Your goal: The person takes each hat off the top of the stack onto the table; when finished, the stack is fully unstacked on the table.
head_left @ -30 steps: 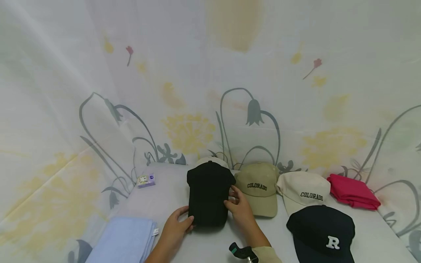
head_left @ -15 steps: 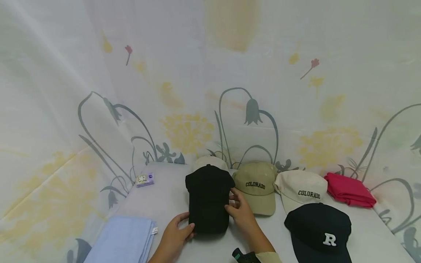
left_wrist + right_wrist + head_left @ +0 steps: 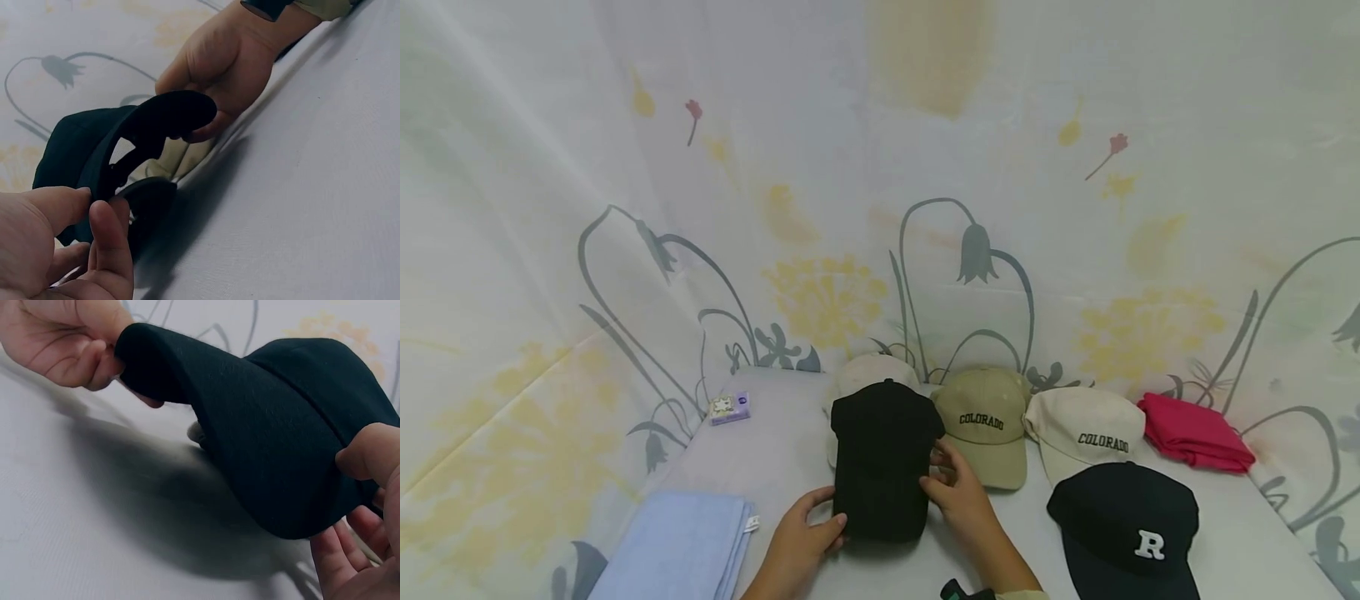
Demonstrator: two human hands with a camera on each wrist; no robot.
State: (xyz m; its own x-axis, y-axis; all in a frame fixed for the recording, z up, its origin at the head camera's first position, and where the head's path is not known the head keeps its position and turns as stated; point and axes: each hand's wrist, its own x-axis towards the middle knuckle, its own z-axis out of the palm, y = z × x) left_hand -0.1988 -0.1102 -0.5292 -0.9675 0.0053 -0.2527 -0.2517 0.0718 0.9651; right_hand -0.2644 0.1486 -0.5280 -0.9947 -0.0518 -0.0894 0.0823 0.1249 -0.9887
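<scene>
A plain black baseball cap is held between both hands, its brim toward the head camera. My left hand pinches the brim's left edge with the thumb on top. On the other side my right hand grips the cap where brim and crown meet, thumb above and fingers beneath. The right wrist view shows the cap raised above the white surface, its shadow below. Behind it a cream cap is mostly hidden. Beside the right hand lies a khaki COLORADO cap.
To the right are a cream COLORADO cap, a navy cap with a white R and a folded red cloth. A folded light-blue towel lies front left, a small purple packet behind it. A patterned curtain backs the surface.
Both hands have brought the black cap slightly nearer and a little to the right, so more of the cream cap behind it shows. The grip looks the same.
</scene>
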